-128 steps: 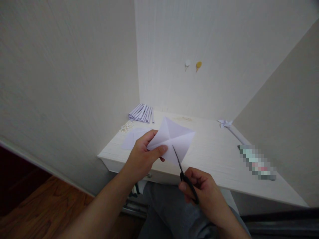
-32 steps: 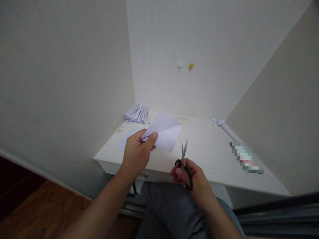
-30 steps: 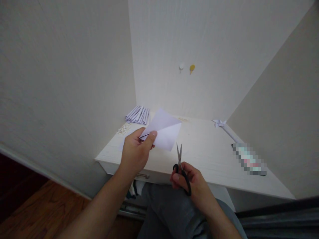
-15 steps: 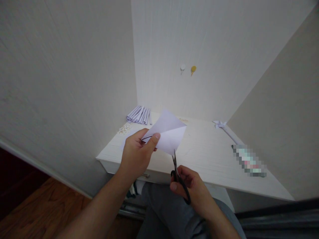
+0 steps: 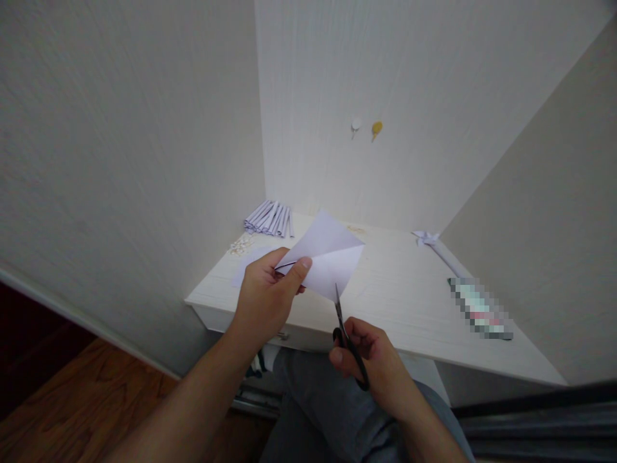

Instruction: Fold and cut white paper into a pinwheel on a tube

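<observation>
A square sheet of white paper point(image 5: 332, 254), creased along a diagonal, is pinched at its left side by my left hand point(image 5: 270, 289). The thumb lies on top and a slit or dark edge shows beside it. My right hand point(image 5: 371, 360) holds black-handled scissors point(image 5: 351, 350), fingers in the loops. The blades point up and overlap the paper's lower corner, one blade over its face. Both hands are above the front edge of a white desk point(image 5: 395, 289).
Rolled paper tubes point(image 5: 270, 218) are piled at the back left, with small white-tipped sticks point(image 5: 240, 244) in front. A paper pinwheel point(image 5: 427, 238) on a rolled stick lies at the right, near a blurred packet point(image 5: 479, 308). Two hooks point(image 5: 376, 130) are on the back wall.
The scissors have moved slightly up, and their blades now overlap the paper's lower corner and look more closed. My left hand keeps its hold on the paper.
</observation>
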Tool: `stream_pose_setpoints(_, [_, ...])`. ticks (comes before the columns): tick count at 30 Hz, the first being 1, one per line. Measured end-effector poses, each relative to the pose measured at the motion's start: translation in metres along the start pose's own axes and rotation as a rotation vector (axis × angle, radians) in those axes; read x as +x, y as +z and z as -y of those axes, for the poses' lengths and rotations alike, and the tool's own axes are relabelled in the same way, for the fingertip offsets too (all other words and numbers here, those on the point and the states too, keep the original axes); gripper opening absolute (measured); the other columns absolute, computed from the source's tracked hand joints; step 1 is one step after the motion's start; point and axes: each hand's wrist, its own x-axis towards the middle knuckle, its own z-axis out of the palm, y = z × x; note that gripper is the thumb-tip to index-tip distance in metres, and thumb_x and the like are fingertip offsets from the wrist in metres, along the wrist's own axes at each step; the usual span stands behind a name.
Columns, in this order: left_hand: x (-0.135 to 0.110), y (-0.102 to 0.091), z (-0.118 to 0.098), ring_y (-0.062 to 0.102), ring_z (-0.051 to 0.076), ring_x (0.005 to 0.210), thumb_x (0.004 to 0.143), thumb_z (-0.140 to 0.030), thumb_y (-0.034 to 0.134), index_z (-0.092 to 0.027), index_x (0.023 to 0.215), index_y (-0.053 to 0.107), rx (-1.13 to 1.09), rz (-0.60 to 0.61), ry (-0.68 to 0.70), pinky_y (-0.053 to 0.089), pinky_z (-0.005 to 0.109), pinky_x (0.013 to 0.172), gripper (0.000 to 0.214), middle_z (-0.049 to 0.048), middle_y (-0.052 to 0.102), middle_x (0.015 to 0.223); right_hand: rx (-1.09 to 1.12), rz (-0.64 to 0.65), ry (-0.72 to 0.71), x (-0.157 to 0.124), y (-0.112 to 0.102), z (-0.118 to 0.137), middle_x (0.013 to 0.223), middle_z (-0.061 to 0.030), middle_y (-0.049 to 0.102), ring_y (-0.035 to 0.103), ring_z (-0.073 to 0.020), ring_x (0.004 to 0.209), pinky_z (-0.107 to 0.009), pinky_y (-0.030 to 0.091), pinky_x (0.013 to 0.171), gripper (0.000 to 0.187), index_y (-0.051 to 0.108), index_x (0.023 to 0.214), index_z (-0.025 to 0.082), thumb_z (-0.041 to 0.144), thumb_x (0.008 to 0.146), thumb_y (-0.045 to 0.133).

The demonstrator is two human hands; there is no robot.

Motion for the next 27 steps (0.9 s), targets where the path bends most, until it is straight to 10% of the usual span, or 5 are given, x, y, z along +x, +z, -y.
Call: stream_pose_setpoints(27, [0.0004, -0.0008, 0.0073, 0.056, 0.010, 0.055, 0.083, -0.036, 0.071, -0.016, 0.076, 0.070, -0.019, 0.006, -0.001, 0.050, 0.017, 0.050, 0.021, -0.0025, 0.062, 0.064, -0.014, -0.029, 0.041, 0.0005, -0.0001, -0.0016, 0.047, 0.0090, 0.047, 0.034, -0.0064, 0.044, -0.021, 0.023, 0.043, 0.046, 0.046, 0.062, 0.022, 0.042, 0.062, 0.087])
